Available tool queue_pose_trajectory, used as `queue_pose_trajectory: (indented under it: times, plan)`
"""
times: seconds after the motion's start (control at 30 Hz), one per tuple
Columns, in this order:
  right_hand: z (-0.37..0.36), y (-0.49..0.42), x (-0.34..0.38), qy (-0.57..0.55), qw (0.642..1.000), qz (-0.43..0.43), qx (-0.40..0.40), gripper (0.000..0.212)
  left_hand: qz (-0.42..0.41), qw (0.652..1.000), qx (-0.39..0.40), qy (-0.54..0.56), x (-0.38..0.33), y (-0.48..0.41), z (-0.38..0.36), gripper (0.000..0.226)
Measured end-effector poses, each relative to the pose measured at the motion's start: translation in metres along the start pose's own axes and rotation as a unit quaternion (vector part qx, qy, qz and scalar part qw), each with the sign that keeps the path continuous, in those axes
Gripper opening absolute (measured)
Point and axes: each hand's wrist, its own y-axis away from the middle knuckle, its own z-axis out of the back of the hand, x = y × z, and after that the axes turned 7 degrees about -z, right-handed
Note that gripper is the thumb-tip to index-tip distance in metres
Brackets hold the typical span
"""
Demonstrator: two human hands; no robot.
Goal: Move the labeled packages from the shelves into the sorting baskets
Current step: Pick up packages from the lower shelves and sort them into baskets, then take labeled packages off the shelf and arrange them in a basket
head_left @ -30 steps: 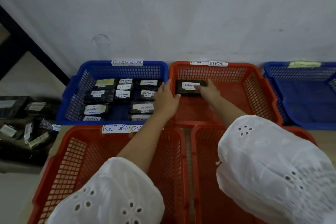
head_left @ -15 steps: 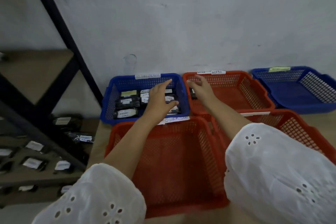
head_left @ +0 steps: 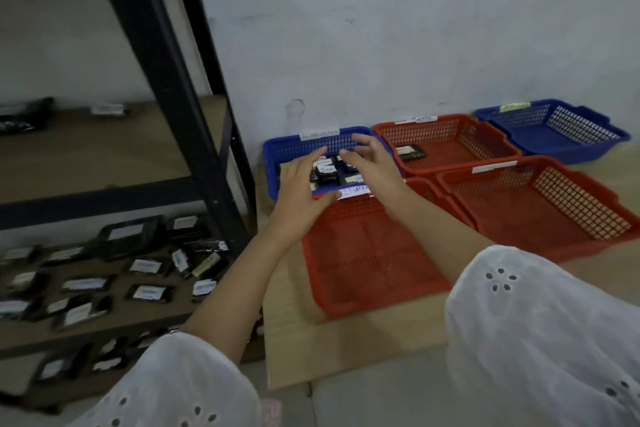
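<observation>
My left grip [head_left: 300,189] and right grip [head_left: 372,166] hover released, fingers spread, holding nothing, above the blue basket [head_left: 272,163] of labeled packages [head_left: 327,172]. One package [head_left: 410,152] lies in the red basket [head_left: 446,130]; more packages [head_left: 149,292] lie on the shelf [head_left: 145,317].

A paper strip [head_left: 354,191] on the near red basket [head_left: 374,263] read "RETUR", the rest hidden behind the right hand [head_left: 372,166]. The tag [head_left: 319,134] on the blue basket [head_left: 277,152] looked like "RETURN", blurred. Writing on the packages [head_left: 149,293] could not be read
</observation>
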Motion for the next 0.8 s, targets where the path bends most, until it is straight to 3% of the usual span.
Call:
queue_pose_trajectory:
  times: [0.27, 0.47, 0.8]
  plan:
    - [-0.049, 0.097, 0.022, -0.013, 0.998, 0.025, 0.055, 0.042, 0.043, 0.998, -0.051, -0.005, -0.018, 0.087, 0.067, 0.069]
    - [-0.096, 0.160, 0.021, 0.018, 0.996, 0.070, 0.061, 0.036, 0.054, 0.998, -0.036, -0.026, -0.021, 0.152, 0.124, 0.069]
    - [-0.234, 0.181, 0.066, 0.049, 0.987, 0.109, 0.107, 0.037, 0.066, 0.994, -0.092, 0.006, 0.030, 0.194, 0.251, 0.068]
